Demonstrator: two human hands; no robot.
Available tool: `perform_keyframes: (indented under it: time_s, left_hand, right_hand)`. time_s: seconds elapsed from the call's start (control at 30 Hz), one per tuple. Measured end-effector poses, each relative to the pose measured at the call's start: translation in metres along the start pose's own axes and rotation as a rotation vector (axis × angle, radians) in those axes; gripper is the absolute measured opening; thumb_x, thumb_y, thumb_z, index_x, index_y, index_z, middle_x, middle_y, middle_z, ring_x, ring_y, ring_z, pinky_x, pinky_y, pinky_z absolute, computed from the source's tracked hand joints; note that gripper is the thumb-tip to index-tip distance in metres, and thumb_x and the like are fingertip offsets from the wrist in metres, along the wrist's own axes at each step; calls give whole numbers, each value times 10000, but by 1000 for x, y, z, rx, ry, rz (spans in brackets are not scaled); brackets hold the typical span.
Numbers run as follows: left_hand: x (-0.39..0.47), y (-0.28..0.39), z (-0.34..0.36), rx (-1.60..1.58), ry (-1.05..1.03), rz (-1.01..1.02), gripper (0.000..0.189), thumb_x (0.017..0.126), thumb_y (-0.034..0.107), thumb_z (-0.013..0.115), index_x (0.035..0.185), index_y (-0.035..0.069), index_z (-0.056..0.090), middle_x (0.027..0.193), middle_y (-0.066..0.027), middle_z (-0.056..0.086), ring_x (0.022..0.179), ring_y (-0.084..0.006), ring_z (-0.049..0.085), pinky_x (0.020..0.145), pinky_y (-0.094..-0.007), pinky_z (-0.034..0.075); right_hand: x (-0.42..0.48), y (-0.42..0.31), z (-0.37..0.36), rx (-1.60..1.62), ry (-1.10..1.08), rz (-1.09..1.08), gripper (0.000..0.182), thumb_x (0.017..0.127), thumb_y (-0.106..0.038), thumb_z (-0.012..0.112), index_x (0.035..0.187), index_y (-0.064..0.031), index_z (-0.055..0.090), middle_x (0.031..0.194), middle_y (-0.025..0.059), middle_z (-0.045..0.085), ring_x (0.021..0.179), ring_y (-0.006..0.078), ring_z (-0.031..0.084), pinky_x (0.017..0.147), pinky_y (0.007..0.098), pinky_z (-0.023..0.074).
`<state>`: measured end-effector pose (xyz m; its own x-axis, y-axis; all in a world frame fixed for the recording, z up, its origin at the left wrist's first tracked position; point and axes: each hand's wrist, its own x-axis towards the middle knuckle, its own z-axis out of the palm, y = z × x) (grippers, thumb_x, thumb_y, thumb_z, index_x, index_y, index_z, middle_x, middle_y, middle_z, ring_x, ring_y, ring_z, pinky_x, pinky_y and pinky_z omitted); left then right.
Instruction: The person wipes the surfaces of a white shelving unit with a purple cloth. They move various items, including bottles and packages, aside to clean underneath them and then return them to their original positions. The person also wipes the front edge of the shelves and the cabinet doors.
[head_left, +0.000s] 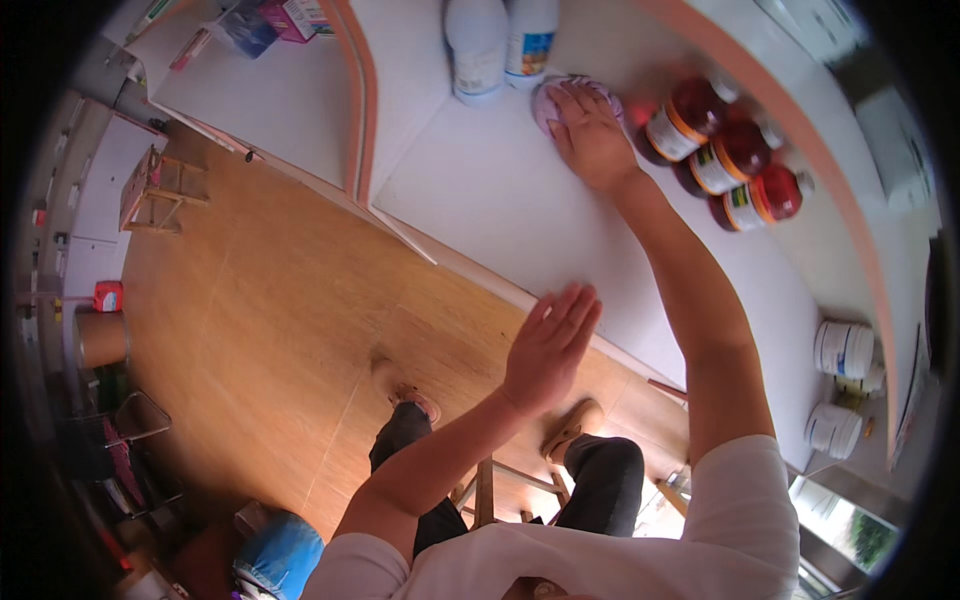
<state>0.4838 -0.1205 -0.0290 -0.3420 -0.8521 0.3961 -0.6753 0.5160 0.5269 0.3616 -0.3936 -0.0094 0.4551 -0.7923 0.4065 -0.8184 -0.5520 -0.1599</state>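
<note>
My right hand (594, 146) lies on a bunched pink cloth (541, 112), pressing it to the white countertop (510, 202). Just past the cloth stand two white plastic bottles, a plain-looking one (478, 56) and one with a blue picture label (531, 49). To the right of that hand, three dark red bottles (739, 161) with orange-edged labels and pale caps form a row. My left hand (551, 349) holds nothing. Its fingers are stretched out over the counter's front edge; whether they touch it I cannot tell.
A raised, pink-edged ledge (825, 172) curves behind the bottles. White tubs (844, 349) stand at the counter's right end. A pink-trimmed divider (364, 112) rises at the left. On the wooden floor are a wooden stool (161, 191), a folding chair (142, 416) and a blue-covered object (281, 555).
</note>
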Motion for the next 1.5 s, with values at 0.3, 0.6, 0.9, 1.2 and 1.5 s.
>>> perform_keyframes:
  time_s: [0.3, 0.6, 0.9, 1.2, 1.5]
  left_hand:
    - [5, 5, -18, -99, -52, -100, 488, 926, 77, 542, 1411, 31, 556, 1550, -100, 467, 1458, -254, 408, 1212, -436, 302]
    - [-11, 17, -111, -210, -356, -163, 359, 857, 60, 585, 1198, 5, 683, 1337, -163, 638, 1344, -332, 518, 1115, -424, 424]
    - [-46, -15, -309, -305, -197, -343, 304, 880, 56, 591, 1163, 28, 700, 1141, -183, 717, 1053, -351, 680, 935, -442, 539]
    - [26, -5, -355, -314, -256, -237, 287, 912, 26, 571, 1169, 35, 699, 1128, -176, 714, 1034, -349, 682, 894, -420, 550]
    - [29, 51, -347, -352, -228, -291, 304, 928, 21, 556, 1202, 34, 687, 1120, -182, 710, 1010, -336, 683, 878, -399, 545]
  right_hand:
    - [-25, -53, -2, -85, -90, -4, 517, 893, -188, 660, 1383, -83, 535, 1383, 157, 518, 1309, 382, 444, 1147, 504, 343]
    - [-93, -131, -138, 478, -572, 76, 460, 771, 54, 652, 1199, -113, 673, 1226, 89, 660, 1195, 318, 575, 1023, 450, 432]
    - [132, -241, -309, 163, 252, -30, 475, 811, 18, 694, 1278, -38, 626, 1314, 180, 596, 1231, 408, 529, 1059, 473, 442]
    - [170, -212, -233, 89, 95, 157, 286, 809, -100, 638, 1093, -89, 671, 1192, 86, 660, 1173, 343, 572, 1014, 479, 440]
    - [65, -196, -324, 719, -399, 110, 204, 773, 11, 628, 955, -74, 660, 1040, 100, 687, 1014, 374, 607, 924, 481, 454]
